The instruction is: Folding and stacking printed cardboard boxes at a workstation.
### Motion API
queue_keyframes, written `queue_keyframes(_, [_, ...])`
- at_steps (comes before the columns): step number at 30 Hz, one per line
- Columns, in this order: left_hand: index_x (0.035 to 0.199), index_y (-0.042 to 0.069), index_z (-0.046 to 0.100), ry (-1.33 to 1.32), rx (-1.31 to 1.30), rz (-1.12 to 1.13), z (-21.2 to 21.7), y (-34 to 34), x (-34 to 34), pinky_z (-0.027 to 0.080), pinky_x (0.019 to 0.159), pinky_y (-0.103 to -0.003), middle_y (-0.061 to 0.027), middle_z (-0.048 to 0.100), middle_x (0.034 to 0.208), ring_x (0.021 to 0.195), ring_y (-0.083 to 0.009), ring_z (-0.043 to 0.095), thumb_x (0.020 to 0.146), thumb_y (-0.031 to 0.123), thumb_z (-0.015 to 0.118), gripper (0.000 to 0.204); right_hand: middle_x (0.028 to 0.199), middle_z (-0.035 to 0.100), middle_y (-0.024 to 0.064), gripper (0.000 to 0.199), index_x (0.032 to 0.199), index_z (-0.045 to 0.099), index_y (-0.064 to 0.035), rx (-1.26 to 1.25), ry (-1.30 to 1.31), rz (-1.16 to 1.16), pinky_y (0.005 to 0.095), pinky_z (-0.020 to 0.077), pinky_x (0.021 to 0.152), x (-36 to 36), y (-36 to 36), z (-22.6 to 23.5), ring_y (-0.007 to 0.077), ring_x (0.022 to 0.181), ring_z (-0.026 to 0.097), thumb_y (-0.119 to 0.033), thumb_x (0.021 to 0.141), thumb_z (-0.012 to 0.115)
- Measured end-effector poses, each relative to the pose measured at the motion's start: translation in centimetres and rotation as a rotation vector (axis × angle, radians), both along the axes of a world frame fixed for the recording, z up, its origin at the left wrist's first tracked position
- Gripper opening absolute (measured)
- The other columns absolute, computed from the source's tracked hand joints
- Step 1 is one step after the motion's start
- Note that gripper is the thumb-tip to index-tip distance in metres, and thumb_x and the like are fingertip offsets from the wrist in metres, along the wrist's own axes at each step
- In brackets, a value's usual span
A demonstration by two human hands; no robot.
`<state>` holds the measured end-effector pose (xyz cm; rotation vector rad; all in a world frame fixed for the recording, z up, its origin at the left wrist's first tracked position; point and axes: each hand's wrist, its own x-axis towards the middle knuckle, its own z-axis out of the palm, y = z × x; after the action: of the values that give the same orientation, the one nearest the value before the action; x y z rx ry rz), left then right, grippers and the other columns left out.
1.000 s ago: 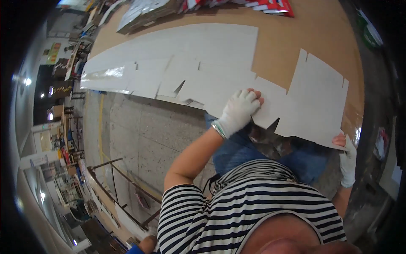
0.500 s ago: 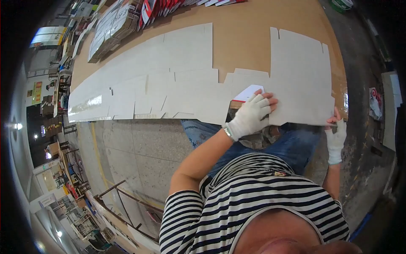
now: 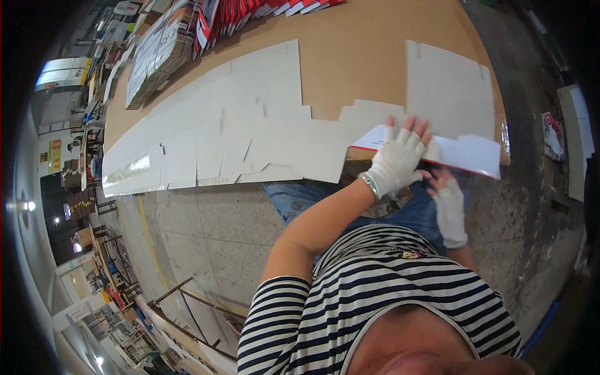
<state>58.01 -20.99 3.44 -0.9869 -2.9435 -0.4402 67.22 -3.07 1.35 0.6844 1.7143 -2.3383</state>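
A flat grey-white cardboard sheet point(image 3: 447, 87) lies in front of me at the table's near right. Part of its near edge is folded over, showing a glossy white flap point(image 3: 472, 153) with a red edge line. My left hand point(image 3: 400, 159), in a white fingerless glove, lies flat across the folded strip with its fingers stretched out. Just right of it is my right hand point(image 3: 449, 209), gloved the same way and slightly blurred. Its fingers are apart near the fold's red edge, and nothing shows in them. More overlapping grey-white cardboard sheets point(image 3: 250, 112) spread out to the left.
The brown tabletop point(image 3: 356, 50) carries a plastic-wrapped bundle point(image 3: 159, 56) at the far left. Beside it stand several red-and-white folded cardboard pieces point(image 3: 250, 15). A metal frame point(image 3: 181, 300) stands on the concrete floor at the lower left.
The sheet's near edge has been folded over, and its white side now shows. My left hand has moved right onto the fold. My right hand has left the sheet's right corner and come leftward.
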Motion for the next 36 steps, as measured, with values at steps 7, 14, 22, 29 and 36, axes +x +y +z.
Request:
queue_keyframes(7, [0.147, 0.0, 0.036, 0.046, -0.011, -0.013, 0.4, 0.9, 1.6, 0.014, 0.116, -0.062, -0.0142, 0.029, 0.156, 0.146, -0.0323, 0.025, 0.073, 0.052, 0.07, 0.096, 0.116, 0.066, 0.014, 0.03, 0.118, 0.062, 0.0044, 0.63, 0.245, -0.106, 0.0323, 0.0482, 0.089, -3.2, 2.2, -1.1, 0.0194, 0.103, 0.062, -0.019, 0.101, 0.054])
queue_keyframes(14, [0.148, 0.0, 0.033, -0.051, 0.132, -0.075, 0.7, 0.2, 1.5, 0.009, 0.118, -0.059, -0.0147, 0.032, 0.155, 0.146, -0.032, 0.024, 0.07, 0.065, 0.067, 0.108, 0.14, 0.051, 0.0191, 0.062, 0.14, 0.047, -0.001, 1.49, 1.047, 0.21, 0.0431, 0.0414, 0.106, -9.2, 3.4, -0.6, 0.0352, 0.128, 0.051, 0.004, 0.08, 0.058])
queue_keyframes(22, [0.129, 0.001, 0.054, 0.114, -0.105, 0.212, 0.7, -14.9, 6.3, 0.038, 0.109, -0.042, -0.0124, 0.052, 0.137, 0.129, -0.0302, 0.047, 0.08, 0.012, 0.065, 0.052, 0.143, 0.05, 0.0135, 0.055, 0.141, 0.049, -0.0028, 1.625, 1.056, 0.513, 0.0415, 0.0377, 0.112, -12.9, 6.4, 1.2, 0.0306, 0.132, 0.048, 0.004, 0.086, 0.048])
queue_keyframes(29, [0.09, 0.007, 0.068, -0.037, 0.407, 0.278, 0.4, -16.4, 3.0, 0.052, 0.078, -0.038, -0.0073, 0.061, 0.092, 0.094, -0.0272, 0.06, 0.076, 0.01, 0.072, 0.015, 0.147, 0.046, 0.0147, 0.064, 0.146, 0.043, -0.0048, 1.406, 0.932, 0.501, 0.0391, 0.0348, 0.113, -13.1, 8.4, -0.8, 0.0313, 0.136, 0.044, 0.011, 0.083, 0.041])
queue_keyframes(36, [0.099, 0.009, 0.065, 0.235, 0.206, 0.486, -1.6, -12.5, 1.5, 0.048, 0.077, -0.042, -0.0047, 0.059, 0.094, 0.091, -0.0288, 0.057, 0.072, 0.016, 0.07, 0.027, 0.152, 0.04, 0.0132, 0.076, 0.149, 0.038, -0.008, 1.236, 0.892, 0.505, 0.0401, 0.0271, 0.117, -11.9, 7.5, 1.4, 0.0312, 0.142, 0.036, 0.009, 0.075, 0.046])
